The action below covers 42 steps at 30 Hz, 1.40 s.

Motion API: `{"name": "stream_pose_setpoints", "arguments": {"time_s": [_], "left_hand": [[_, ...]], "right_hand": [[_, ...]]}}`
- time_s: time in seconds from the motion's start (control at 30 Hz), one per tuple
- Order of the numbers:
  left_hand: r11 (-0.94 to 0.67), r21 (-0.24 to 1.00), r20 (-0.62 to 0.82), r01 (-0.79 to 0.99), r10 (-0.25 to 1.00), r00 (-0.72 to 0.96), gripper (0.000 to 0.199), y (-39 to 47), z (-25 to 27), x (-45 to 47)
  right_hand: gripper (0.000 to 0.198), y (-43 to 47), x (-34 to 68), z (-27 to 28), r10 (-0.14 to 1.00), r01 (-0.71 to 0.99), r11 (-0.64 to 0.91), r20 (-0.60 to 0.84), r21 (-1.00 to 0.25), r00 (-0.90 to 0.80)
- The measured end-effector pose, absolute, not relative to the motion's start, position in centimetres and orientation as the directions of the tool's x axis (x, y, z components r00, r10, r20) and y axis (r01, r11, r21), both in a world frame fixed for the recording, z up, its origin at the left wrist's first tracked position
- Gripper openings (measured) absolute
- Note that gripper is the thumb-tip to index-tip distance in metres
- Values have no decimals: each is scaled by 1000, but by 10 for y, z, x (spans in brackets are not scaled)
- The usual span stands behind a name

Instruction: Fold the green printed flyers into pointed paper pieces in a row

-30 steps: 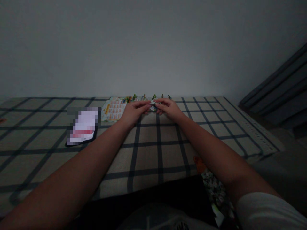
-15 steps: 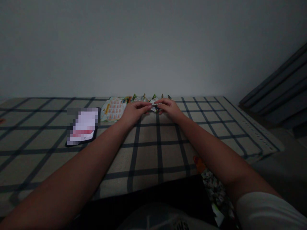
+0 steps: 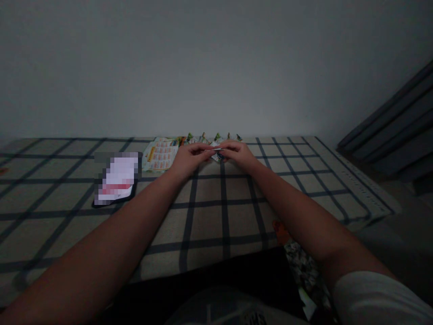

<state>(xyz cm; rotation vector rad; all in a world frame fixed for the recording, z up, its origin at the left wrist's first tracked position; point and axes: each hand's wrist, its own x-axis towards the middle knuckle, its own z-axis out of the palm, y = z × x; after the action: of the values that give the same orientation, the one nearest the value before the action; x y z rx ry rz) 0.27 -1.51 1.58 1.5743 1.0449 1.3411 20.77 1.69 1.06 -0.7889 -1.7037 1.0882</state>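
Near the far side of the table, my left hand (image 3: 190, 157) and my right hand (image 3: 237, 153) meet almost fingertip to fingertip. Both pinch a small folded piece of printed paper (image 3: 216, 156), white with dark markings, held between them. Fingers cover much of it, so its exact shape is hard to make out. Just behind my hands stands a row of several small folded paper pieces (image 3: 204, 137) with green and white tips. To the left of my left hand lies a printed sheet (image 3: 161, 155) with rows of orange print.
A checked tablecloth (image 3: 206, 225) covers the table. On the left lies a phone (image 3: 118, 178) with its screen lit and blurred. A heap of small folded pieces (image 3: 302, 266) is low down by my right forearm. Behind is a wall (image 3: 216, 67); a grey curtain (image 3: 395, 117) hangs at right.
The fingers of my right hand have shifted slightly left and closer to my left hand. The folded paper has turned a little between them. Everything else is still.
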Motion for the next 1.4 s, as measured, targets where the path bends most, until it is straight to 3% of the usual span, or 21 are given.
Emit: {"name": "stream_pose_setpoints", "arguments": {"time_s": [0.33,0.67,1.0,1.4], "left_hand": [[-327,945,327,-9,943,60,37,-12,15,1],[-309,949,312,-64,948,54,49,-12,19,-2],[-327,944,327,28,945,12,41,-6,16,-5],[-338,936,337,99,941,29,40,-5,15,-8]], "right_hand": [[40,19,206,11,870,-38,356,347,-934,-350],[33,18,210,13,898,-35,315,310,-948,-313],[44,26,210,6,904,-97,295,310,-951,-294],[32,25,209,10,926,-50,295,299,-954,-231]]}}
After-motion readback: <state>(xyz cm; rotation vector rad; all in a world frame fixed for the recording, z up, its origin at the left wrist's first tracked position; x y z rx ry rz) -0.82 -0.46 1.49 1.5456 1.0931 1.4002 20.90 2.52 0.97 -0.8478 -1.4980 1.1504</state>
